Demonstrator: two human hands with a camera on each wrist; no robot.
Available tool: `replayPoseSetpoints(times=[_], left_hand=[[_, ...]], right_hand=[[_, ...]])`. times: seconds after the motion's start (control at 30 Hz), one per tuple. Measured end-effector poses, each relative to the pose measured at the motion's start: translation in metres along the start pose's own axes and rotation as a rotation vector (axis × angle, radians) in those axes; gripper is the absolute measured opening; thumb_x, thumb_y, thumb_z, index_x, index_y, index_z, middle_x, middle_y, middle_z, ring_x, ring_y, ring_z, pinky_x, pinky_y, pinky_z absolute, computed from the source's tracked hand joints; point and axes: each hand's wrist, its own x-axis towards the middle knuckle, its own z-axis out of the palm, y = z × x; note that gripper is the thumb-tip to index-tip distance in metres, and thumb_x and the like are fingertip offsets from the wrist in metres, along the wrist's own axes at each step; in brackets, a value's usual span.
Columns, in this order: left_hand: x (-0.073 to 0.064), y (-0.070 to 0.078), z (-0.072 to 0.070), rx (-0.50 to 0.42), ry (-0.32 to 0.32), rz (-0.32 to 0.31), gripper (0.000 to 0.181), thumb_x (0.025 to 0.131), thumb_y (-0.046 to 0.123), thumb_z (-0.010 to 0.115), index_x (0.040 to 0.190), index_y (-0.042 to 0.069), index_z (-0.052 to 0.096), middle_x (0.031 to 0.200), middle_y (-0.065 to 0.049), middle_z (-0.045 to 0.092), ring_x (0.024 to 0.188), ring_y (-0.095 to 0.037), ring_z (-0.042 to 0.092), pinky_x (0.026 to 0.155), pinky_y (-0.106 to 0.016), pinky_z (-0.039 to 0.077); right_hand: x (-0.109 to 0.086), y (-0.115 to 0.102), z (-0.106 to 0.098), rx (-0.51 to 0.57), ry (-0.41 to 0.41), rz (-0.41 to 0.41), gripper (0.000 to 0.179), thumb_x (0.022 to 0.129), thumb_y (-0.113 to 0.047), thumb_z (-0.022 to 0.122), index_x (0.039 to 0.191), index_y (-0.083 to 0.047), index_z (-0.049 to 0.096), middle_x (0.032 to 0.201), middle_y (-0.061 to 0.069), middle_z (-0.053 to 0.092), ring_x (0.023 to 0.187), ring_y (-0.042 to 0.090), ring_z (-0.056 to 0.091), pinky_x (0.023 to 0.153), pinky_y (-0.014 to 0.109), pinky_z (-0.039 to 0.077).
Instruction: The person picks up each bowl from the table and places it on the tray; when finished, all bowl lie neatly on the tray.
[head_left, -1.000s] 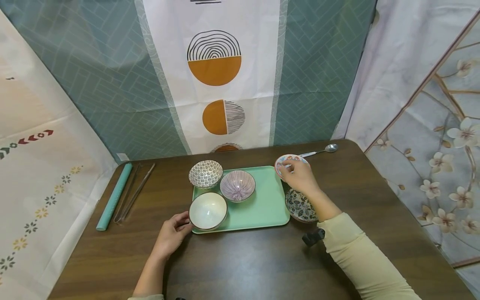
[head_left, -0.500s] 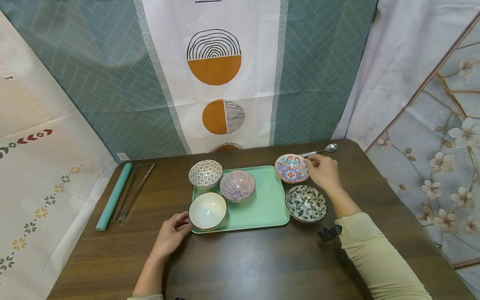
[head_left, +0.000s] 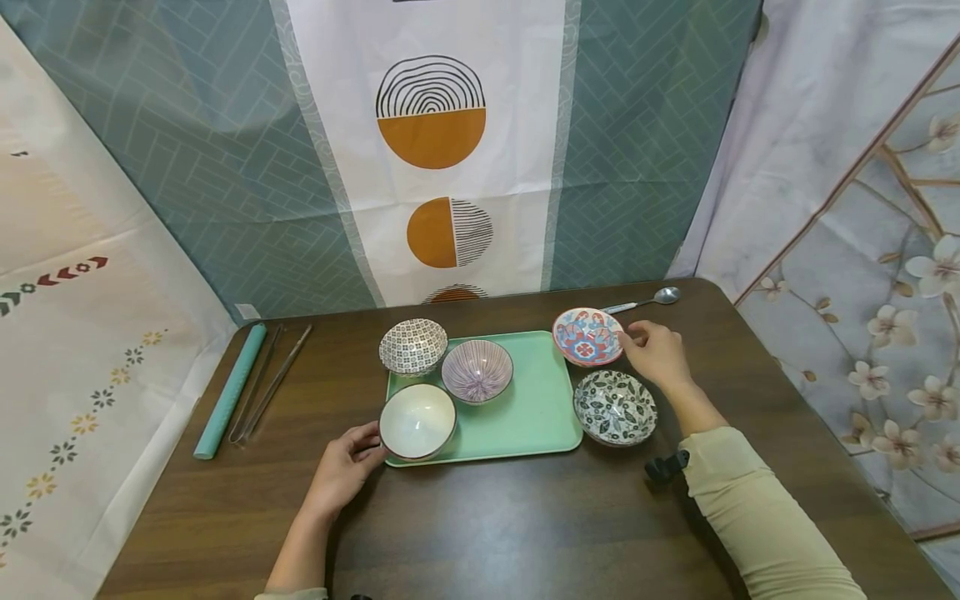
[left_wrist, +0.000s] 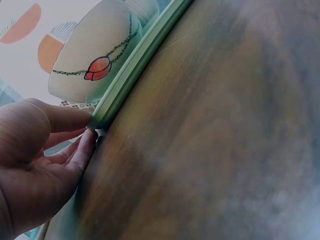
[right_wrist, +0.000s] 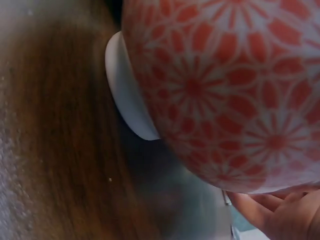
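Observation:
My left hand [head_left: 348,468] pinches the near left corner of the green tray [left_wrist: 116,102] between thumb and fingers, close beside a white bowl [head_left: 417,422]. That bowl shows a red flower bud on its outside in the left wrist view. A purple-striped bowl [head_left: 477,372] and a small-patterned bowl [head_left: 412,347] are also at the tray's left half. My right hand [head_left: 660,357] holds the right rim of a red-and-blue patterned bowl [head_left: 587,337] by the tray's far right corner. In the right wrist view a red-flowered bowl side [right_wrist: 225,95] hides the fingertips.
A leaf-patterned bowl [head_left: 615,408] sits right of the tray, nearer me. Behind the red-and-blue bowl lies a spoon [head_left: 663,296]. At the left are metal tongs [head_left: 273,383] and a long green case [head_left: 231,392]. Curtains hang along the table's back edge.
My right hand has moved from above the red-and-blue bowl's inside to its right rim, uncovering its pattern and the leaf-patterned bowl. The left hand stays at the tray corner.

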Motion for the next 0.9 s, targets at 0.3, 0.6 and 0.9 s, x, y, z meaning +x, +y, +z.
replayPoseSetpoints(times=[0.3, 0.6, 0.9], left_hand=[[-0.001, 0.001, 0.001, -0.019, -0.008, 0.007, 0.044, 0.092, -0.003, 0.071, 0.133, -0.01, 0.059, 0.127, -0.021, 0.06, 0.112, -0.029, 0.061, 0.085, -0.018, 0.054], [0.001, -0.001, 0.001, -0.026, -0.012, -0.001, 0.044, 0.091, -0.004, 0.071, 0.133, -0.009, 0.06, 0.126, -0.021, 0.061, 0.112, -0.029, 0.061, 0.085, -0.018, 0.054], [0.002, -0.004, 0.0, -0.009, 0.0, 0.006, 0.043, 0.09, -0.006, 0.071, 0.131, -0.009, 0.061, 0.123, -0.022, 0.062, 0.109, -0.027, 0.061, 0.084, -0.017, 0.054]], right_hand=[[0.006, 0.002, 0.006, 0.025, -0.137, 0.053, 0.044, 0.103, -0.027, 0.056, 0.125, 0.009, 0.064, 0.109, 0.026, 0.07, 0.104, 0.043, 0.061, 0.088, 0.053, 0.049], [0.008, -0.001, 0.007, 0.326, -0.171, 0.134, 0.04, 0.1, -0.008, 0.055, 0.129, 0.02, 0.055, 0.098, 0.029, 0.072, 0.067, 0.016, 0.073, 0.068, 0.027, 0.06], [0.013, -0.017, 0.003, 0.417, -0.174, 0.12, 0.036, 0.098, -0.003, 0.052, 0.125, 0.021, 0.056, 0.092, 0.029, 0.072, 0.064, 0.013, 0.072, 0.065, 0.029, 0.06]])
